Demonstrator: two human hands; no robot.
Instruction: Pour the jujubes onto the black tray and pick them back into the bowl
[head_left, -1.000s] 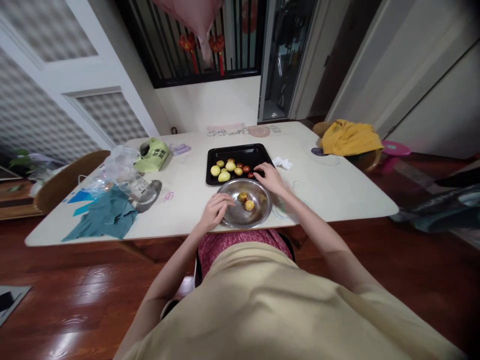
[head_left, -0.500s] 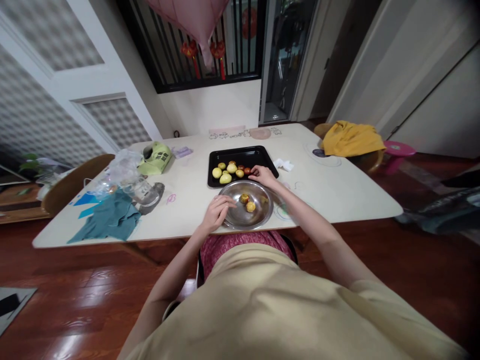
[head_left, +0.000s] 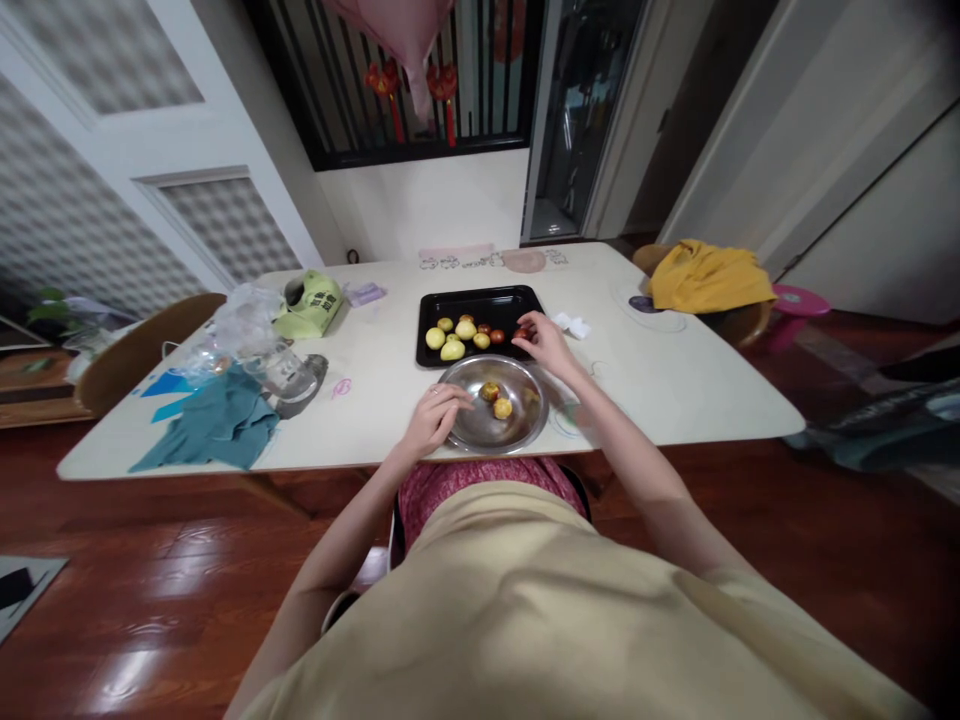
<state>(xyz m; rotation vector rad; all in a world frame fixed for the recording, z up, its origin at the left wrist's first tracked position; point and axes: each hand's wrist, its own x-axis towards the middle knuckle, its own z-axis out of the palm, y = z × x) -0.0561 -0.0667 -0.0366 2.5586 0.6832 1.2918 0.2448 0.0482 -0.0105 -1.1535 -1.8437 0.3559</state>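
A shiny steel bowl (head_left: 529, 425) stands at the table's near edge with two yellow-brown fruits (head_left: 502, 407) in it. Over its left rim lies my left hand (head_left: 435, 415), fingers stretched out and holding nothing. Behind the bowl is a black baking tray (head_left: 480, 299) with several yellow-green fruits (head_left: 452, 350) and small dark red fruits (head_left: 496, 337) on its left and middle part. At the tray's right side, my right hand (head_left: 549, 343) has its fingertips closed on a dark red fruit (head_left: 522, 334), which they partly cover.
A crumpled white tissue (head_left: 574, 326) lies right of the tray. On the left are a teal cloth (head_left: 221, 420), a clear plastic bag (head_left: 247, 312), a transparent container (head_left: 289, 378) and a light green bag (head_left: 311, 305). A yellow garment (head_left: 709, 277) hangs over the chair at right.
My right hand has moved slightly right and away from me along the tray, and a dark red fruit now shows at its fingertips. My left hand stays at the bowl's rim.
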